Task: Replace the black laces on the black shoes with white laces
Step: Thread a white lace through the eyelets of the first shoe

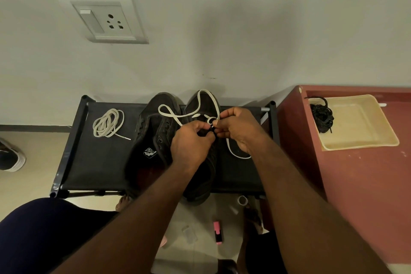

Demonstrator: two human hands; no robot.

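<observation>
Black left shoe (151, 131) and black right shoe (200, 102) side by side on a dark fabric-topped counter (97, 162), toes toward the wall. Bare eyelets and a small logo patch showing on the left shoe; much of the right shoe hidden under both hands.

Over the right shoe's lacing area, left hand (191, 144) with fingers curled, pinching the white lace (169, 113). Just beside it and nearly touching, right hand (240, 129) with thumb and forefinger gripping a small loop of the same lace right at the eyelets. From that pinch, one long run of lace looping out over the right shoe's toe and back across onto the left shoe. Another length trailing past the right hand in a curve onto the counter. Which eyelet threaded: impossible to tell, fingers in the way.

On the counter well left of the shoes, coiled white lace (107, 123), apart from both hands. Off to the right, black laces (322, 118) bundled in the far corner of a cream tray (360, 143) on a reddish-brown cabinet (367, 184), well apart from the hands. Wall socket (106, 20) above; pink highlighter (218, 232) on the floor below.
</observation>
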